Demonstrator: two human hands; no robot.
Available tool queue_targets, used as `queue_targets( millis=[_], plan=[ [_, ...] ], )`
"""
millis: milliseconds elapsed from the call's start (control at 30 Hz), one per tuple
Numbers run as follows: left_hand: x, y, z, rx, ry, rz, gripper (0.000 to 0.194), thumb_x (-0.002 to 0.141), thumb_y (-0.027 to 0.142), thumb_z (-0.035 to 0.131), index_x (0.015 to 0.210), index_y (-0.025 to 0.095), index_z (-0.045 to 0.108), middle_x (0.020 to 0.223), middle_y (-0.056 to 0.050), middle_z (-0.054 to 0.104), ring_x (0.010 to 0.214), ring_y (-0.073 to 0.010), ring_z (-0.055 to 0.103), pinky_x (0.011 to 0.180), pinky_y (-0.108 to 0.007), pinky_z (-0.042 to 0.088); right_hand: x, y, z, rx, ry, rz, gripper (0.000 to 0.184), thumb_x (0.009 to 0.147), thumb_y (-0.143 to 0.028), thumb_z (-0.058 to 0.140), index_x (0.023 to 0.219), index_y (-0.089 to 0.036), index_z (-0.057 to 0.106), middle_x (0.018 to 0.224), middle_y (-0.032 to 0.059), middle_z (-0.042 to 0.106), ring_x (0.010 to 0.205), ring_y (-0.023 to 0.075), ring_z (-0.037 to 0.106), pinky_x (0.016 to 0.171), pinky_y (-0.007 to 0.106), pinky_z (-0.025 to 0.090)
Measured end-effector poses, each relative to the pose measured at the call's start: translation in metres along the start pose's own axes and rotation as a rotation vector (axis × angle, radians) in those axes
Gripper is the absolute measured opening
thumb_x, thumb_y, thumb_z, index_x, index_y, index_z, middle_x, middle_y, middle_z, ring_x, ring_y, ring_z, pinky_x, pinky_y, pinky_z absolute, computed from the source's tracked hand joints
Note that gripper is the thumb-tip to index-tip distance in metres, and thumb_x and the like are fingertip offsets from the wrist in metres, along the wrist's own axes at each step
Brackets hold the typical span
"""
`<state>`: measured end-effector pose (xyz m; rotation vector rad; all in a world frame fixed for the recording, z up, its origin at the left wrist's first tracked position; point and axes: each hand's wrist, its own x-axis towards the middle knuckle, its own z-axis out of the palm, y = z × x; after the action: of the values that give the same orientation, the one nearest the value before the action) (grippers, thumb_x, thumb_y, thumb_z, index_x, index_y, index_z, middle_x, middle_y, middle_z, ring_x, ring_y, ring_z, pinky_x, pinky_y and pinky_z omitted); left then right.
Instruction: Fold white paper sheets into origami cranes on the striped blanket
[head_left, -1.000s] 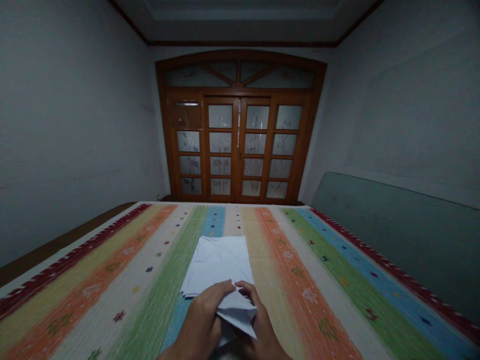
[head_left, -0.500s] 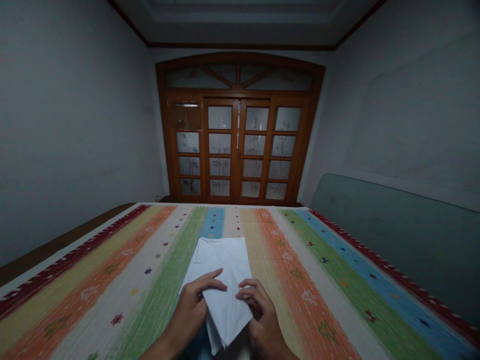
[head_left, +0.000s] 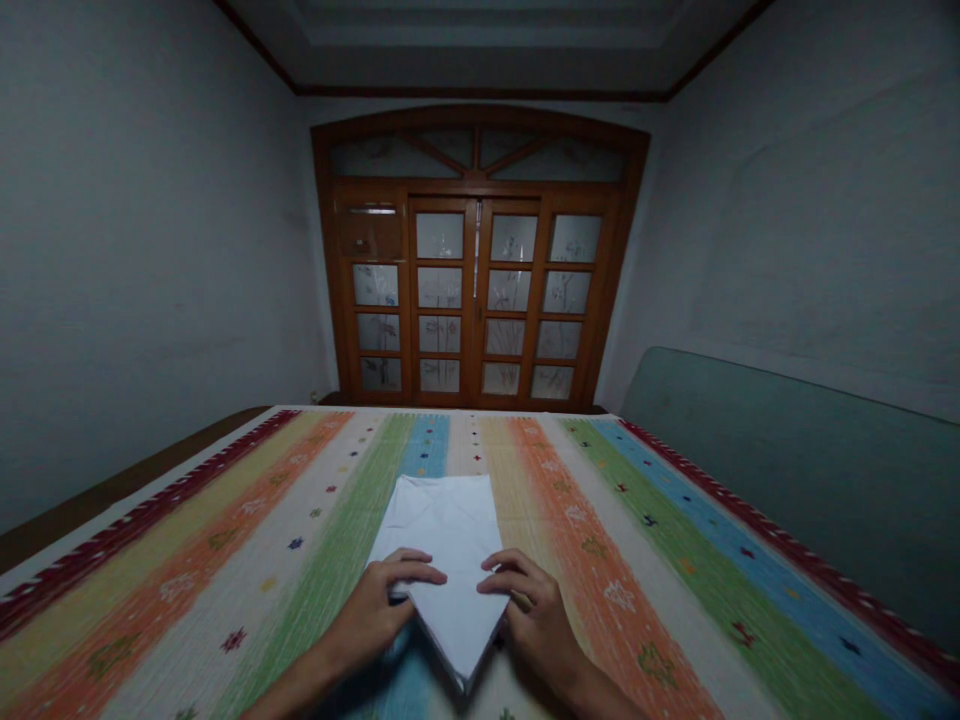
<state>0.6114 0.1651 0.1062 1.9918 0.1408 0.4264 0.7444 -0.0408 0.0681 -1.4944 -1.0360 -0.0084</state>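
Note:
A white folded cloth [head_left: 450, 520] lies on the striped tablecloth, its far end squared off and its near end coming to a point. My left hand [head_left: 394, 595] grips the left edge, fingers on top and the thumb tucked out of sight at the side. On the opposite edge, my right hand [head_left: 525, 605] holds the cloth the same way, with bent fingers pressing on its upper face. The pointed near part is raised a little between the hands, and a dark shadow shows beneath it.
The striped tablecloth [head_left: 285, 610] spreads over a wide table with a dark wooden edge [head_left: 142, 465] at left. A pale green upholstered backrest [head_left: 750, 450] runs along the right side. Wooden glass-paned doors [head_left: 476, 290] stand beyond the far end.
The near part of the cloth has flattened and straightened into a neater point. Both hands have shifted slightly, the wrists spreading outward, and they still hold its two sides.

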Motion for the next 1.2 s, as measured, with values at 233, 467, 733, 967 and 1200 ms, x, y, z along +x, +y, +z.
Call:
queue_targets(
  millis=[233,467,733,967,1200],
  plan=[
    [-0.002,-0.024,-0.008,0.293,-0.035,0.242,0.031,0.081,0.015,0.064,0.099,0.031,0.084,0.112,-0.007,0.080,0.126,-0.0347,0.058,0.109,-0.058,0.045,0.000,0.004,-0.010,-0.224,-0.196,-0.061,0.051,0.068,0.004,0.050,0.095,-0.025,0.083,0.104,0.0096,0.073,0.098,0.0244,0.071,0.086,0.037,0.056],
    [-0.010,-0.031,-0.012,0.545,-0.153,0.407,0.041,0.086,0.010,0.062,0.118,0.032,0.077,0.124,-0.007,0.077,0.129,-0.0336,0.059,0.109,-0.056,0.046,-0.003,-0.003,-0.013,-0.408,-0.348,-0.168,0.048,0.070,0.004,0.054,0.102,-0.021,0.079,0.104,0.0117,0.073,0.100,0.0266,0.068,0.087,0.039,0.056],
    [-0.009,-0.033,-0.016,0.746,-0.267,0.498,0.035,0.094,0.021,0.066,0.127,0.029,0.071,0.130,-0.008,0.074,0.127,-0.0343,0.061,0.106,-0.054,0.050,-0.003,-0.009,-0.022,-0.470,-0.412,-0.231,0.026,0.085,-0.010,0.065,0.104,-0.021,0.079,0.108,0.0125,0.075,0.104,0.0272,0.067,0.090,0.039,0.056],
    [-0.005,-0.039,-0.017,0.728,-0.276,0.589,0.032,0.092,0.031,0.074,0.123,0.023,0.072,0.126,-0.010,0.076,0.123,-0.0357,0.064,0.099,-0.054,0.056,-0.005,-0.001,-0.024,-0.500,-0.453,-0.262,0.020,0.088,-0.013,0.066,0.104,-0.018,0.077,0.112,0.0134,0.076,0.109,0.0284,0.063,0.093,0.042,0.055],
    [-0.005,-0.039,-0.018,0.658,-0.240,0.572,0.027,0.094,0.029,0.073,0.120,0.027,0.074,0.120,-0.008,0.079,0.119,-0.0322,0.067,0.099,-0.049,0.056,-0.007,0.002,-0.021,-0.489,-0.396,-0.308,0.020,0.094,-0.011,0.060,0.099,-0.019,0.077,0.102,0.0118,0.077,0.100,0.0263,0.066,0.086,0.039,0.057]
  ],
)
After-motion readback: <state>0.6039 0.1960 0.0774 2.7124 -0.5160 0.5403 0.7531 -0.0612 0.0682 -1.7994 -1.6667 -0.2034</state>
